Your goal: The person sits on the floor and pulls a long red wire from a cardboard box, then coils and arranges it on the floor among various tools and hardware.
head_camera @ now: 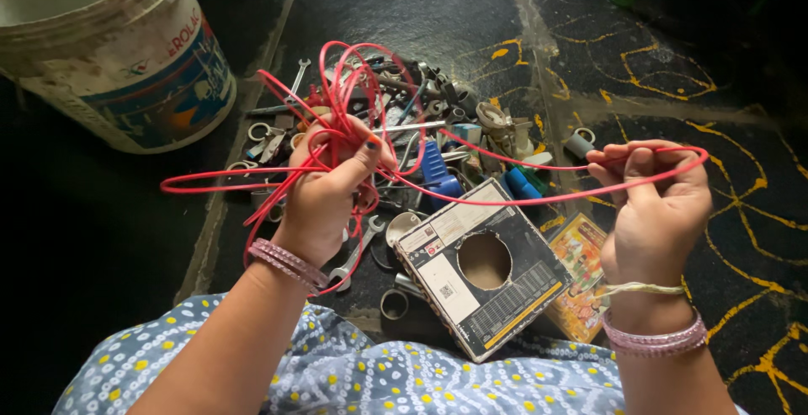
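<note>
Red plastic-coated wire (505, 199): thin, glossy, tangled in loose loops, held above a dark floor. Left hand (324, 188) fisted round the tangle; right hand (656, 204) pinches a single loop end. Beneath: heap of metal spanners (358, 251) and rings, flat square cardboard box (484, 268) with round hole, scuffed white plastic bucket (118, 53).
</note>
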